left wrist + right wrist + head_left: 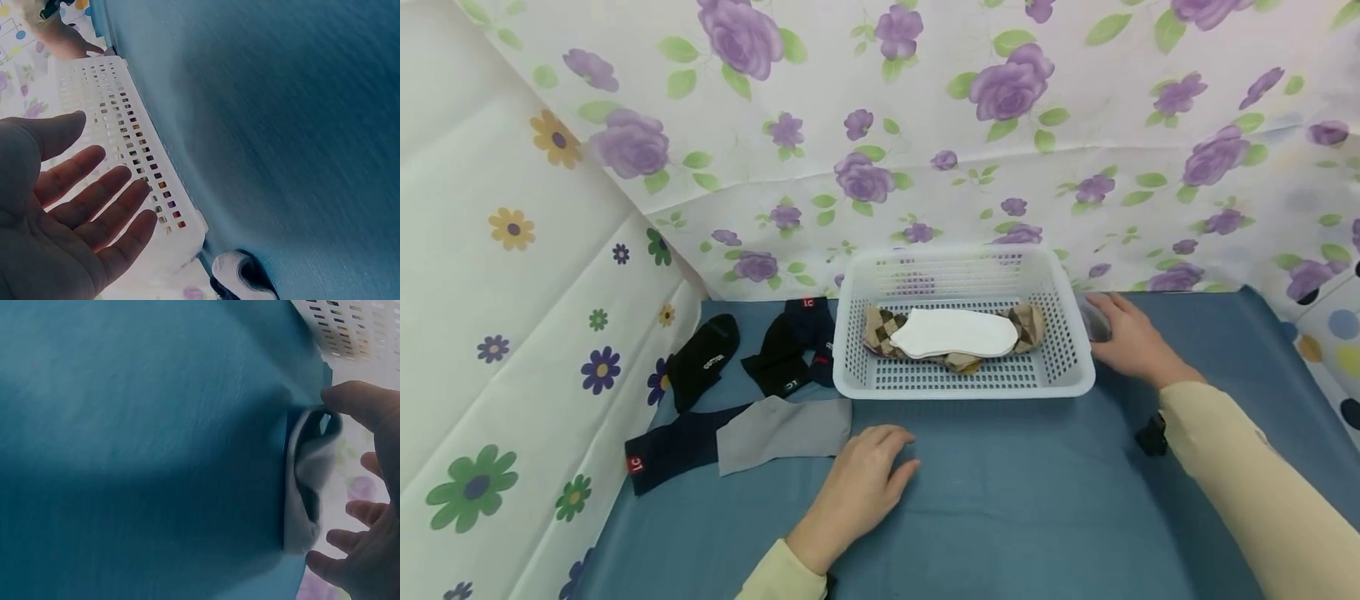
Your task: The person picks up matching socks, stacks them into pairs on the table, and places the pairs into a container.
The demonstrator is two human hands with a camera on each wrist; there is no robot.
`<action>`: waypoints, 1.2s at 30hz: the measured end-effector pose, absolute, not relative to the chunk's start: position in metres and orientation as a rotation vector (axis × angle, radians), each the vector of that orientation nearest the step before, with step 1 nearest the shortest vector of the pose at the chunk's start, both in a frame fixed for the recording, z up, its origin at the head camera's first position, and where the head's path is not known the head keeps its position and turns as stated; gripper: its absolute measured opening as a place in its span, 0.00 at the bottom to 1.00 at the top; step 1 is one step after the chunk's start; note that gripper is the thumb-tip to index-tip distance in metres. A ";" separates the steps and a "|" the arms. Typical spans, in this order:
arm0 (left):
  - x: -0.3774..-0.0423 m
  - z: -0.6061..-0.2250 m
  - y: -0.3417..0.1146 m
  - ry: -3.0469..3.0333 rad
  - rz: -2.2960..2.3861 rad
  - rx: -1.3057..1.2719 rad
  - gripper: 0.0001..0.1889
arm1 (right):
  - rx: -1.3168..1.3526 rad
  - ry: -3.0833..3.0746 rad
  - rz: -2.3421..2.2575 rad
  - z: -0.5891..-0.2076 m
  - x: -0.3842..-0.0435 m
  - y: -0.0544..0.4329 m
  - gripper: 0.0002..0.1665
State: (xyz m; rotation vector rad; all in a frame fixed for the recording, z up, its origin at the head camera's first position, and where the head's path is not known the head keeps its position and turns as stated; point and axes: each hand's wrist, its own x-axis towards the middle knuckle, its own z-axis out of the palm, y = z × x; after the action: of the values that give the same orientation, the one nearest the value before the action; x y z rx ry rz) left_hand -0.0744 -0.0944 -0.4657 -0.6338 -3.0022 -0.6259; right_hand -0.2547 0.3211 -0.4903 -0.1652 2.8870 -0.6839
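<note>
My right hand (pixel 1133 340) reaches over a grey sock (pixel 305 494) by the basket's right end. In the right wrist view its fingers are spread and the thumb lies close to the sock's folded opening. My left hand (pixel 863 477) hovers over the blue cloth in front of the basket, fingers apart and holding nothing. Nearest to it, on the left, a flat grey sock (pixel 790 433) overlaps a navy sock (pixel 677 450). Inside the white basket (pixel 962 393) a white sock (pixel 955 333) lies across brown checkered socks (pixel 880 329).
A black sock (pixel 703 358) with lettering lies at the far left. Several dark socks (pixel 782 358) are bunched against the basket's left side. A floral sheet (pixel 865 179) rises behind, and another flowered sheet (pixel 512 333) slopes up on the left.
</note>
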 end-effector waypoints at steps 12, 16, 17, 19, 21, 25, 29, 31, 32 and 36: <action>-0.073 -0.467 -0.096 -3.021 -0.607 -0.644 0.17 | -0.165 2.896 -0.473 -0.502 -0.256 0.307 0.45; -0.074 -0.468 -0.096 -3.021 -0.600 -0.665 0.17 | -0.165 2.912 -0.507 -0.505 -0.248 0.311 0.37; -0.075 -0.469 -0.095 -3.025 -0.596 -0.669 0.17 | -0.163 2.921 -0.519 -0.506 -0.246 0.312 0.34; -0.075 -0.469 -0.094 -3.033 -0.589 -0.676 0.17 | -0.154 2.943 -0.547 -0.506 -0.240 0.314 0.30; -0.075 -0.469 -0.093 -3.038 -0.583 -0.682 0.17 | -0.126 2.969 -0.583 -0.506 -0.235 0.317 0.28; -0.074 -0.469 -0.092 -3.048 -0.580 -0.682 0.17 | -0.026 3.052 -0.731 -0.499 -0.224 0.322 0.27; -0.073 -0.468 -0.091 -3.057 -0.575 -0.675 0.17 | 0.063 3.150 -0.981 -0.485 -0.210 0.325 0.29; -0.073 -0.468 -0.091 -3.063 -0.576 -0.674 0.17 | 0.109 3.184 -1.094 -0.474 -0.202 0.324 0.29; -0.073 -0.468 -0.090 -3.064 -0.578 -0.676 0.17 | 0.140 3.200 -1.145 -0.469 -0.198 0.324 0.28; -0.073 -0.467 -0.089 -3.064 -0.591 -0.680 0.17 | 0.281 3.239 -1.381 -0.448 -0.178 0.317 0.21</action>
State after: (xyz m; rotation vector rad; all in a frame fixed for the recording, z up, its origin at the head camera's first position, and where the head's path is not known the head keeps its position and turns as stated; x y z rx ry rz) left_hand -0.0730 -0.0891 -0.4666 -0.6797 -3.0644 -0.5912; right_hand -0.1778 0.3166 -0.4485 0.2810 3.2390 -1.3811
